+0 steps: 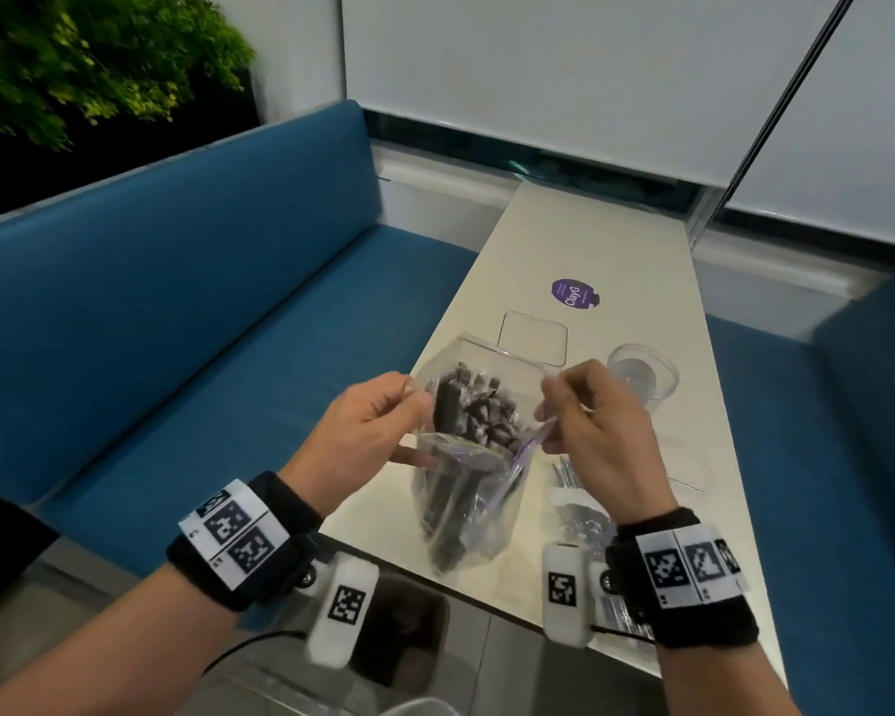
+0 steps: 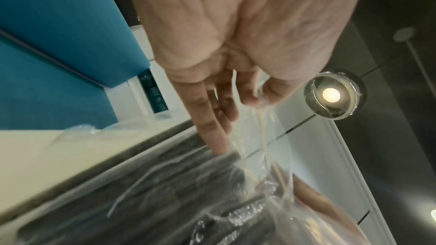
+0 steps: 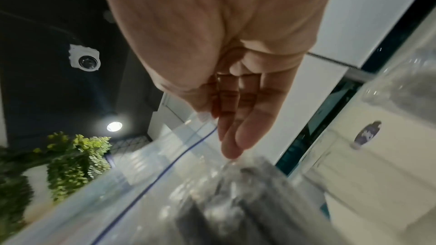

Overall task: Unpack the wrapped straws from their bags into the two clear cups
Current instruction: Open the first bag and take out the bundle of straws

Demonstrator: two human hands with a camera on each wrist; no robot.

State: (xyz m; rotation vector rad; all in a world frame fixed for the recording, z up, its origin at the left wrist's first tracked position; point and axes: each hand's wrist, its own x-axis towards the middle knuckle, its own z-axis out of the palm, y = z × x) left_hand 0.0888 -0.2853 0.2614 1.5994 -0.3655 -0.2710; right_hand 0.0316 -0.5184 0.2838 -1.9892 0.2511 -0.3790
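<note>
Opening step in hand: bag (image 1: 466, 488) held upright above the near end of the worktop (image 1: 616, 250), its mouth being pulled apart. Left hand (image 1: 368, 431) pinching the left lip between thumb and forefinger; remaining fingers (image 2: 212, 133) loosely extended down the bag's side. Right hand (image 1: 590, 426) pinching the right lip likewise, other fingers (image 3: 238, 137) lying straight and close together. Mouth gaping wide, zip strip slack along the near edge. Inside, dark wrapped straws (image 1: 476, 410) standing bunched, tops showing at the opening.

One clear cup (image 1: 641, 377) standing on the worktop just right of and beyond the right hand, seemingly empty. No second cup to be made out for certain. More wrapped straws (image 1: 577, 503) lying on the worktop near the right wrist, partly hidden.

Judged early in the task: nothing in the cup yet. Next move likely calling for one hand to keep the bag steady by its lip while the other reaches in, gathers a bundle by the tops, lifts it clear and stands it in the cup. Thin film prone to collapse once one side is let go.
</note>
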